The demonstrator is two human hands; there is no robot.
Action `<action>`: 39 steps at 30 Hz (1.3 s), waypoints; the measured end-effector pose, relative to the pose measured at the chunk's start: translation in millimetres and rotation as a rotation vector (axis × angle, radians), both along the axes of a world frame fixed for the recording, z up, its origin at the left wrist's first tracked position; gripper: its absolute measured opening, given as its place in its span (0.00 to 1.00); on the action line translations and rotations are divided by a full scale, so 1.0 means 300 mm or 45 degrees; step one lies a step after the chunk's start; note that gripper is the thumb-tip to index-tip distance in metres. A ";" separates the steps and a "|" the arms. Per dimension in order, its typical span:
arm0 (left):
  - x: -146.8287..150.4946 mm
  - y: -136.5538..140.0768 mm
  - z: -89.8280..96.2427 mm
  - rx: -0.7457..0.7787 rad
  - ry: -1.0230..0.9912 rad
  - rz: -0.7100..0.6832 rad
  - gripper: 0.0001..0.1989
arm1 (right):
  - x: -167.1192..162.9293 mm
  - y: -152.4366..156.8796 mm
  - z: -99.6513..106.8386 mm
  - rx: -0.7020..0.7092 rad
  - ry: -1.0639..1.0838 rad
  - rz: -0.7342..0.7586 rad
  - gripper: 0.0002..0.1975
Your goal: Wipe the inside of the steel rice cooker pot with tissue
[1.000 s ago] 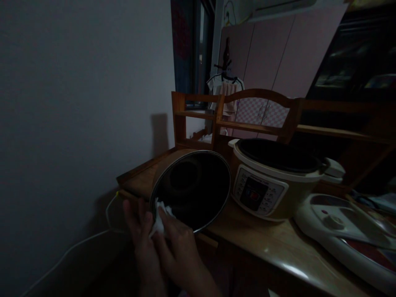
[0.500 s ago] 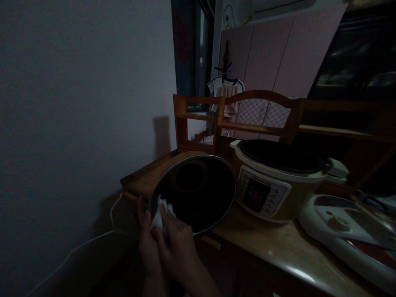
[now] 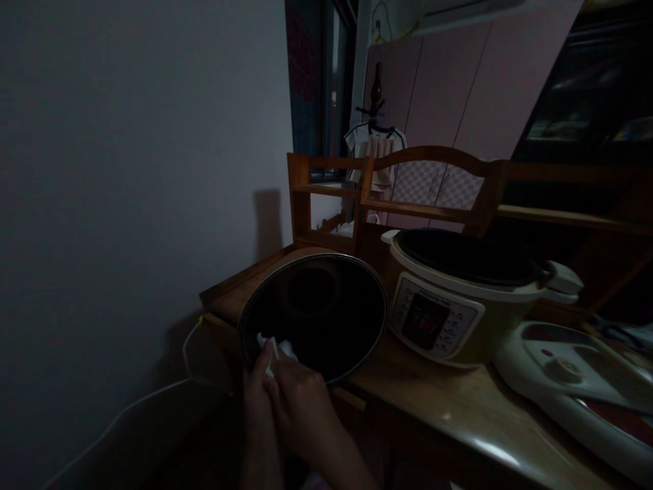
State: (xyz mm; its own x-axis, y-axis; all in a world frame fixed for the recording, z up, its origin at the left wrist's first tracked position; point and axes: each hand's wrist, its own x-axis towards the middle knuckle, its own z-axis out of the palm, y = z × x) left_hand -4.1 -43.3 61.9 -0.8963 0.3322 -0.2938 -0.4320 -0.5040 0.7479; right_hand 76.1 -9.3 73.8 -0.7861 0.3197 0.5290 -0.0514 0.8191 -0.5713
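The inner pot (image 3: 316,316) of the cooker is tipped on its side at the near-left edge of the wooden bench (image 3: 449,408), its dark mouth turned toward the person so the inside wall is within reach. The right hand (image 3: 300,401) has its grip pressed together on a wad of white tissue (image 3: 278,350), holding it against the lower-left inside of the rim. The left hand (image 3: 256,395) lies just beside it, fingers up on the outer edge of the rim below the tissue, apparently steadying the tilted pot; in the dim light I cannot tell whether that grip closes round the rim or only rests there.

Just right of the pot stands the electric pressure cooker (image 3: 449,306), its well open and its control panel facing forward. Further right its white lid (image 3: 576,381) lies flat on the bench. A white cable (image 3: 188,354) hangs off the bench's left corner.
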 end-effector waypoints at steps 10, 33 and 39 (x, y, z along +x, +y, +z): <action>0.013 0.023 0.041 0.146 -0.089 0.078 0.19 | 0.057 0.031 -0.051 0.264 -0.266 -0.298 0.10; 0.055 0.047 -0.004 0.011 0.304 0.168 0.18 | 0.065 0.020 -0.017 -0.129 -0.031 -0.152 0.14; 0.077 0.041 0.029 0.256 0.055 0.132 0.21 | 0.100 0.053 -0.050 0.090 -0.120 -0.170 0.14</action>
State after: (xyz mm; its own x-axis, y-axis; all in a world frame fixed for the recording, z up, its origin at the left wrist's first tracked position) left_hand 19.1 -31.1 70.5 -0.9390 0.2858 -0.1915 -0.3399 -0.6846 0.6449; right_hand 106.3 6.6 58.9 -0.7863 0.3888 0.4802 0.1112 0.8536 -0.5090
